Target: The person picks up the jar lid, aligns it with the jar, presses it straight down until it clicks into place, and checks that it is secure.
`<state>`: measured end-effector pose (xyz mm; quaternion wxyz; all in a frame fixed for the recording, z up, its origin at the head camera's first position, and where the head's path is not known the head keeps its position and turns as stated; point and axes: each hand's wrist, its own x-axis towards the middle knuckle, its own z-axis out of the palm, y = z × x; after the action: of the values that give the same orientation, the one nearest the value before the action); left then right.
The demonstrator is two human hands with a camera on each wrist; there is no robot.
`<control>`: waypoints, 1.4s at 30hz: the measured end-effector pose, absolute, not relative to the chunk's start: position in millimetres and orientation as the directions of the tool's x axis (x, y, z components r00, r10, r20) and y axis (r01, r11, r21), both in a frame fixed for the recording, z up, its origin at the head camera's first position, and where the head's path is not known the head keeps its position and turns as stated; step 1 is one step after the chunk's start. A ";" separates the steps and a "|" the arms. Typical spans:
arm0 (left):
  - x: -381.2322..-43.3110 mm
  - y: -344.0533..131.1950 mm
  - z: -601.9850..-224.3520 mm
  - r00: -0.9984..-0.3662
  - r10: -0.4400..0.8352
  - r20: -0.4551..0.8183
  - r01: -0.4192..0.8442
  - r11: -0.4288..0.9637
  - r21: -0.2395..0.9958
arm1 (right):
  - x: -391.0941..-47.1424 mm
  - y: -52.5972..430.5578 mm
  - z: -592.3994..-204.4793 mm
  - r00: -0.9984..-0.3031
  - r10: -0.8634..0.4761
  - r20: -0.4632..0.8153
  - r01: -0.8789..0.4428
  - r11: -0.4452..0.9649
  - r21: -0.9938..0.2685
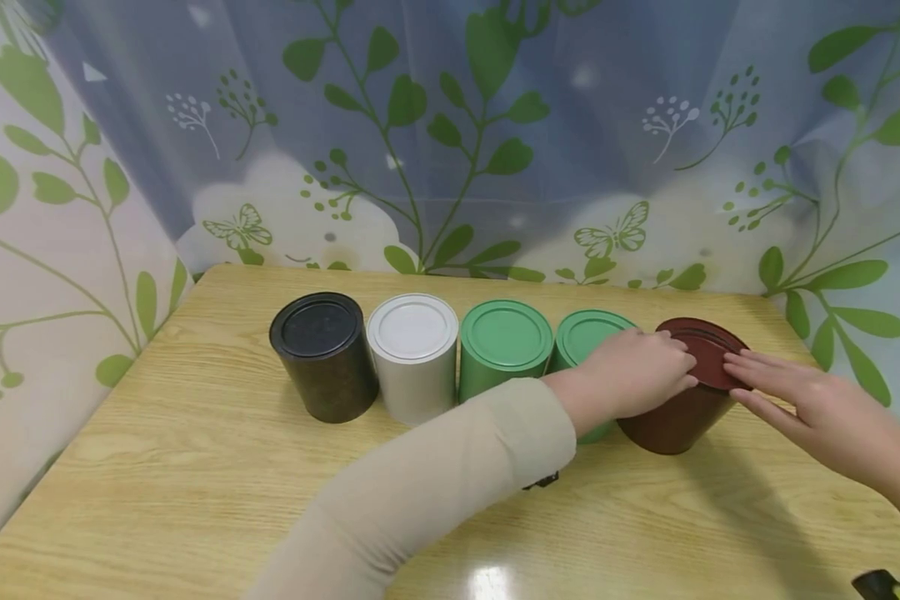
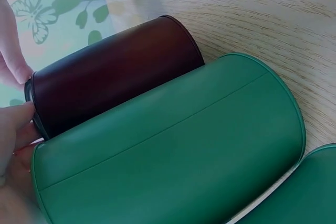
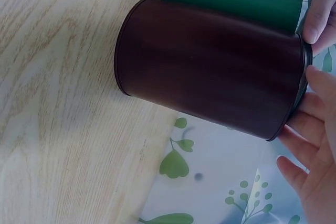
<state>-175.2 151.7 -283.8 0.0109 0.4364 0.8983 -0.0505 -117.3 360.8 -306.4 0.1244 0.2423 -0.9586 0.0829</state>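
A dark red canister [image 1: 671,421] stands at the right end of a row, its lid [image 1: 708,357] sitting askew with a dark gap along the far rim. My left hand [image 1: 633,371] reaches across from the left, curled fingers gripping the lid's near-left edge. From the right, my right hand [image 1: 817,408] lays nearly straight fingers on the lid's right edge. In the right wrist view, fingertips of both hands meet the rim of the dark red canister [image 3: 210,66]. A green canister [image 2: 173,140] stands beside it, partly hidden behind my left hand in the head view.
Leftward along the row stand another green canister [image 1: 506,333], a white canister [image 1: 412,329] and a black canister [image 1: 322,358], all lidded. They stand on a wood-grain table [image 1: 157,467]. A leaf-patterned curtain [image 1: 450,142] hangs behind the table's far edge.
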 end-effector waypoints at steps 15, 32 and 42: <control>-181.3 158.8 -286.7 -0.689 0.722 -0.064 0.725 0.688 -0.033 | -137.1 353.7 -293.5 -0.938 -0.343 0.051 -0.346 0.914 -0.211; -165.9 153.6 -288.4 -0.709 0.698 -0.102 0.705 0.702 -0.103 | -120.5 351.4 -299.6 -0.931 -0.362 0.035 -0.359 0.899 -0.250; -165.5 155.1 -287.2 -0.721 0.677 -0.145 0.692 0.714 -0.109 | -120.4 352.9 -304.1 -0.925 -0.379 0.003 -0.360 0.878 -0.314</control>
<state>-165.5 155.1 -287.2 0.0474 0.3701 0.9245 -0.0781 -120.4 352.9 -304.1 -0.0293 0.1908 -0.9687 0.1561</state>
